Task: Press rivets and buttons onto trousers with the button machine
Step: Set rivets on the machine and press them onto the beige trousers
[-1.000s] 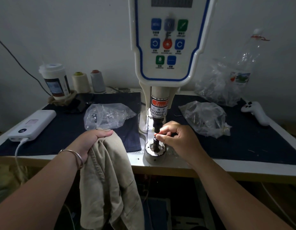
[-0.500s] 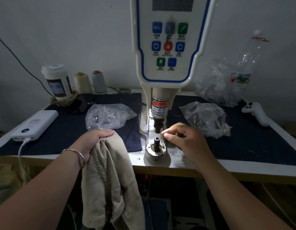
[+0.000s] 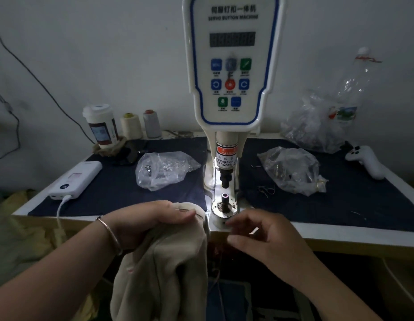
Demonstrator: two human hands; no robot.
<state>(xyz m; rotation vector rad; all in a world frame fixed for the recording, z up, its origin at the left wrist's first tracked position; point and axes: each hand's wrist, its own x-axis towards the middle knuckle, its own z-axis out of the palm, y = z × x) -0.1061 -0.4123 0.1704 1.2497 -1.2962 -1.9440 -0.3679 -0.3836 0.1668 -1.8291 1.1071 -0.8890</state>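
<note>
The white button machine [image 3: 231, 72] stands at the table's middle, its punch [image 3: 225, 179] raised above the lower die post [image 3: 224, 200], which carries a small lit ring on top. My left hand [image 3: 150, 221] grips the beige trousers [image 3: 169, 269] at the table's front edge, left of the die; the cloth hangs down below the table. My right hand [image 3: 259, 237] hovers at the front edge just below and right of the die, fingers loosely curled toward the trousers, holding nothing I can see.
Two clear bags of metal parts lie left [image 3: 162, 170] and right [image 3: 291, 170] of the machine on the dark mat. A power bank [image 3: 76, 179] with cable, a cup [image 3: 101, 126], two thread cones [image 3: 141, 123], a bottle [image 3: 349, 89] and a white controller [image 3: 368, 161] ring the table.
My right hand left the die post, where it had set a small piece, and drew back to the table's front edge. My left hand shifted the trousers right, closer to the die.
</note>
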